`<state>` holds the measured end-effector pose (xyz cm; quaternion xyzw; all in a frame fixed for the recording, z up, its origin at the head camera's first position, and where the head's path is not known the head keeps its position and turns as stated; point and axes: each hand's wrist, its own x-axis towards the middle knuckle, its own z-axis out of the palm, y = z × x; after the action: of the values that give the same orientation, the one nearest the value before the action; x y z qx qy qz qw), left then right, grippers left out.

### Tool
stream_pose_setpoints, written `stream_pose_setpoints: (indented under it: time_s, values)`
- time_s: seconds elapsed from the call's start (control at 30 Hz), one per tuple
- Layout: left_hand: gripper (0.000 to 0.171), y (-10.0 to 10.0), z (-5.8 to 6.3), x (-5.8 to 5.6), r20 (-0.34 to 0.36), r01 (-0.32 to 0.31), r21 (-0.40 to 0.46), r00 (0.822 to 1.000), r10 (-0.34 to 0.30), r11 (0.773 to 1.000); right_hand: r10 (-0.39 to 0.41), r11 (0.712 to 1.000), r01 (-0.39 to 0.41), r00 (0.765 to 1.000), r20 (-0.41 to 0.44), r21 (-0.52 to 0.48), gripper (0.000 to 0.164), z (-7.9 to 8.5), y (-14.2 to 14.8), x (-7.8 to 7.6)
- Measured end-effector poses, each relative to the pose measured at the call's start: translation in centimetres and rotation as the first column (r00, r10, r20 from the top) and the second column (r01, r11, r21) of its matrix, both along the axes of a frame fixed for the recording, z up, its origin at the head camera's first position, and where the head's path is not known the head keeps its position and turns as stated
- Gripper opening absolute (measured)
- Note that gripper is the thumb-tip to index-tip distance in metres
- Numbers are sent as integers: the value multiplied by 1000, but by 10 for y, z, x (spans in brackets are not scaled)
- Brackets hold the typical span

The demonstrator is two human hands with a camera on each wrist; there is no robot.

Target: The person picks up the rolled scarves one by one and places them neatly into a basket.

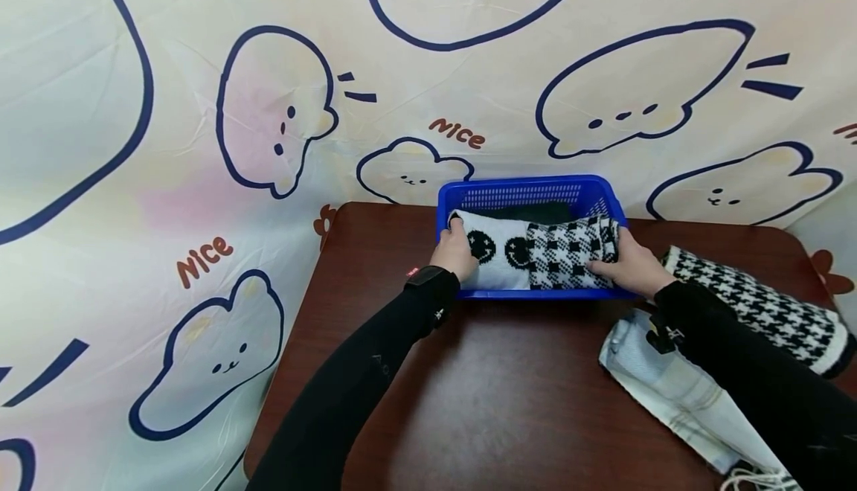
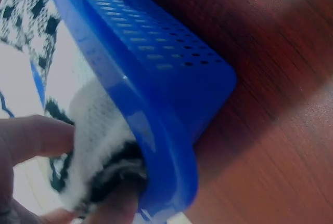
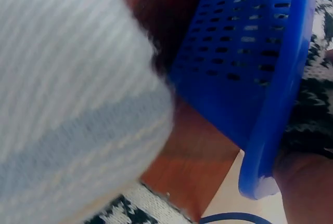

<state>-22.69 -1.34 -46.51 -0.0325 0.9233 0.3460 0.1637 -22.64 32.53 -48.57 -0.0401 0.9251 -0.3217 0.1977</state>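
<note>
Your left hand (image 1: 455, 253) grips the left end of a folded black-and-white knitted cloth (image 1: 535, 254), thumb on top, fingers curled round the end. Your right hand (image 1: 636, 264) grips its right end, thumb across the houndstooth. Cloth is a soft, padded oblong: left part white with round black smiley faces, right part chunky houndstooth, layered folds showing at the right end. The left wrist view shows fuzzy, loopy yarn between your fingers.

Cloth sits in the mouth of a blue rectangular plastic basket (image 1: 542, 294), along its near rim; can't tell if its underside rests on anything. Basket: smooth glossy rim, rounded corners, slotted walls. Dark green fabric (image 1: 549, 213) lies inside, behind your cloth.

Basket stands at the far edge of a reddish-brown wood-grain table (image 1: 469, 387), between the far corners. Toward the table's far right corner and right edge: a thick black-and-white houndstooth knit roll (image 1: 756, 309), white-and-black banded end. Nearer you, partly under your right sleeve (image 1: 763, 372): a flat-folded pale blue and cream ribbed scarf (image 1: 669, 376), stringy white fringe (image 1: 756, 476) toward the near right corner.
</note>
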Motion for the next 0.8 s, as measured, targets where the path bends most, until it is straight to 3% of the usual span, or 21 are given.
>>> stream_pose_setpoints:
  time_s: [0.23,0.43,0.63,0.8]
  values:
    - [88,3,6,3,5,-11,-45,1000,11,999,44,997,-42,998,-34,65,108,9,0,-2]
    - [89,-1,15,9,-50,77,-120,995,-83,990,45,996,-44,999,-20,80,108,29,7,-1]
    - [85,-3,19,11,-132,136,-245,976,-172,960,47,997,-42,997,-65,70,98,40,15,-1]
    - [74,-2,18,9,-174,206,-341,945,-277,917,102,993,-91,982,-159,78,91,43,12,0]
